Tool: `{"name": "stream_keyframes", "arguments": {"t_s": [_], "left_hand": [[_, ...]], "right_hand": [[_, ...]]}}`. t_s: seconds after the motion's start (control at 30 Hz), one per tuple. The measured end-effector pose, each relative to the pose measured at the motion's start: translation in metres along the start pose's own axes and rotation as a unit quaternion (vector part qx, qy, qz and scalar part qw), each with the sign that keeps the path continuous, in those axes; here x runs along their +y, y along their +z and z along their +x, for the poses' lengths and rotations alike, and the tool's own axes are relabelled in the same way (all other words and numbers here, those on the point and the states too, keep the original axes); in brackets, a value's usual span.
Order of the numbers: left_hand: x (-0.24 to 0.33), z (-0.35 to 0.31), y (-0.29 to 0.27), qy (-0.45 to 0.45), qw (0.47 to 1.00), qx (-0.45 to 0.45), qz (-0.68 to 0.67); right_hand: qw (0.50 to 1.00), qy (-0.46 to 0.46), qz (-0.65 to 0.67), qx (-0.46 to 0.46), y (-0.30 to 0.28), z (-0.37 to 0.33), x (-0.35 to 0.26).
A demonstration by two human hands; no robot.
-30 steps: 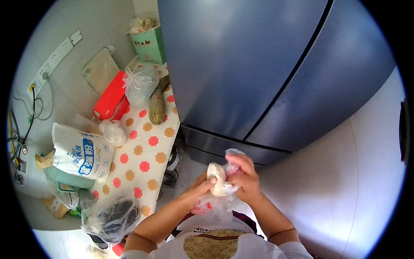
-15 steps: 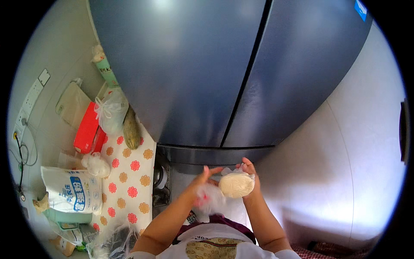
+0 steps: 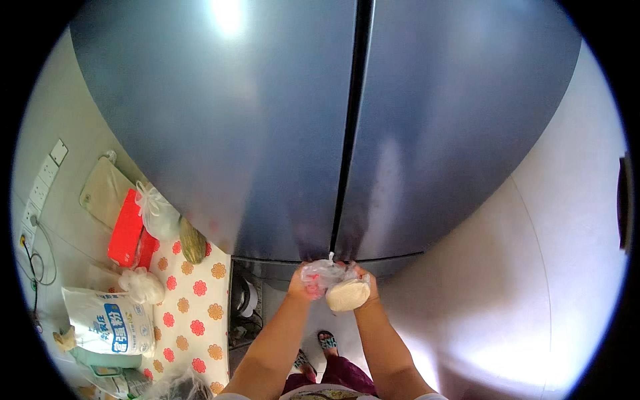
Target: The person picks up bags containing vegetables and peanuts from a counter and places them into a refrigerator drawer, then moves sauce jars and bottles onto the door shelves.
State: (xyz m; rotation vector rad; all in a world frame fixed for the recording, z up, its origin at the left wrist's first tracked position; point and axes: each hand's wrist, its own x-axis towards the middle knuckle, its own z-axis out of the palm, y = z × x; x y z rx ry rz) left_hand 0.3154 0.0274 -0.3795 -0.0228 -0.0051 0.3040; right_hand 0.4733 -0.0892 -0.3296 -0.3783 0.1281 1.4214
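Both my hands are held out low in front of the doors of a dark blue-grey refrigerator (image 3: 267, 133). My left hand (image 3: 298, 285) is closed on a thin clear plastic bag (image 3: 322, 275) with red marks on it. In my right hand (image 3: 369, 285) is a pale cream, oval lump (image 3: 347, 295) with clear plastic about its top; I cannot tell what it is made of. The bag and the lump lie side by side between my hands. My fingers are partly hidden behind them.
On the left, a flowered tablecloth (image 3: 191, 300) bears a flour bag (image 3: 110, 327), a red box (image 3: 129, 230), a tied white bag (image 3: 159, 212) and a green gourd (image 3: 192, 241). A power strip (image 3: 40, 190) runs along the left wall. A pale wall (image 3: 493, 280) stands close on the right.
My hands have drawn closer together, and the plastic bag has come up beside the lump. The view has shifted, so the refrigerator fills more of it and my feet now show.
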Motion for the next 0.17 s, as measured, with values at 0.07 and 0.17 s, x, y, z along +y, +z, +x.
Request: {"name": "stream_keyframes", "arguments": {"t_s": [0.07, 0.17], "left_hand": [[-0.019, 0.005, 0.028, 0.091, 0.988, 0.109, 0.053], [-0.017, 0.004, 0.029, 0.066, 0.998, 0.018, -0.001]], "right_hand": [[1.0, 0.003, 0.007, 0.004, -0.012, 0.011, -0.001], [1.0, -0.001, -0.018, 0.02, -0.003, 0.016, 0.003]]}}
